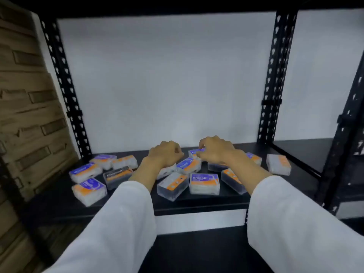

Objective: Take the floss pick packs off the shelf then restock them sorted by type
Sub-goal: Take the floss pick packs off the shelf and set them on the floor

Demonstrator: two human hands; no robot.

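Several clear floss pick packs lie scattered on the black shelf (59, 196). Most carry orange-and-blue labels, such as one pack at the front (204, 183) and another at the left (89, 191). One pack (117, 175) has a dark label, and others show mostly orange, like the tilted pack (172, 186). My right hand (215, 151) reaches to the back of the shelf and pinches a blue-labelled pack (194, 152) with thumb and fingertips. My left hand (165, 153) hovers beside it over the middle packs, fingers curled, with nothing visible in them.
Perforated black uprights stand at the left (65, 89) and right (272, 79) of the bay, with a white wall behind. Stacked cardboard boxes (25, 107) stand at the left. A lone pack (278, 164) lies at the right end. A lower black shelf (197, 253) sits beneath my arms.
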